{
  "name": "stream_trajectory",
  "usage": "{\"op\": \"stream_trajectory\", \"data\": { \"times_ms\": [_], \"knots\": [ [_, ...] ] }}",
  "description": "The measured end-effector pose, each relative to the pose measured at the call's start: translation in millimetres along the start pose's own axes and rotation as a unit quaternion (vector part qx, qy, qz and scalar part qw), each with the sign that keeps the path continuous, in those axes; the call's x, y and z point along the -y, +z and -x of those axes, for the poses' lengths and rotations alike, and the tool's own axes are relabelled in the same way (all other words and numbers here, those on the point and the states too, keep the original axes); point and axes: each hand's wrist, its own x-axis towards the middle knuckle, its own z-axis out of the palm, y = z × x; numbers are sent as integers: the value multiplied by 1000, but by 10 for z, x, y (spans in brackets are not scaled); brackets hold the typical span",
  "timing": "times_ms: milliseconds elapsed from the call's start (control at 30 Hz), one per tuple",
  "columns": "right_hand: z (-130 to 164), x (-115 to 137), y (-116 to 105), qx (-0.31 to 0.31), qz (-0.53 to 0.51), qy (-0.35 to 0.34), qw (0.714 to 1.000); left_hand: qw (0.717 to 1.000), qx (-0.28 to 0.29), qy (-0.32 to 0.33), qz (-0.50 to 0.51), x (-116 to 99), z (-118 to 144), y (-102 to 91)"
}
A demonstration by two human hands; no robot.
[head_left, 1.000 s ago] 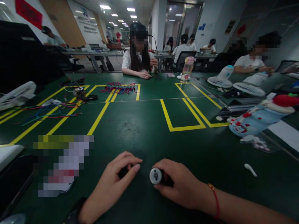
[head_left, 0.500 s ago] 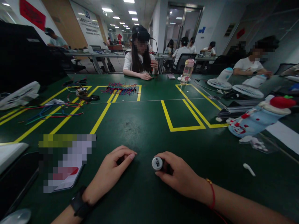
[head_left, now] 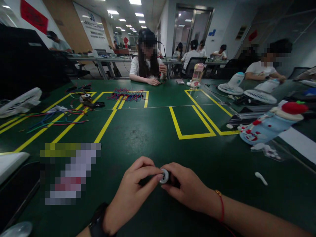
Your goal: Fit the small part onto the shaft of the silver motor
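- Green table mat (head_left: pixel 153 138) under everything, yellow tape lines (head_left: pixel 106 123) marking boxes on it.
- Right hand (head_left: pixel 189 187) closed around a small motor (head_left: pixel 164 176), silver round end facing the left hand, low centre, just above the mat.
- Left hand (head_left: pixel 134 194) pinched shut on a small dark part, mostly hidden, can't tell what it is; fingertip touching the motor's silver end. Hands are together, meeting at the motor.
- Black watch (head_left: pixel 97 223) on left wrist, red string bracelet (head_left: pixel 221 207) on right wrist.
- Blurred-out flat item (head_left: pixel 70 172) left of the hands, dark flat item beside it at the left edge.
- Small white plastic piece (head_left: pixel 261 178) lying on the mat to the right, well apart from the hands.
- Pale blue bottle with red cap (head_left: pixel 271 123) lying tilted at the right side.
- Loose coloured wires (head_left: pixel 53 118) on the left, white fan (head_left: pixel 19 102) at the left edge.
- Bundle of red and blue wires (head_left: pixel 127 94) farther back, inside a yellow box.
- Pink-lidded clear bottle (head_left: pixel 197 76) upright at the far side; two white fans (head_left: pixel 247 89) to its right.
- Person in a white shirt (head_left: pixel 147 65) seated across the table, hands by the far edge; more people seated behind and at the right.
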Motion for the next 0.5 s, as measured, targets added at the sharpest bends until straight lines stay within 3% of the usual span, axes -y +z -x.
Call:
{"op": "stream_trajectory", "data": {
  "times_ms": [233, 500],
  "knots": [
    [19, 1, -16, 9, 1, -5, 1000, 1000, -17, 4, -15, 48, 111, -109],
    [34, 3, -30, 10, -12, -4, 1000, 979, 130, 11, -160, 304, 93, -218]
  ]
}}
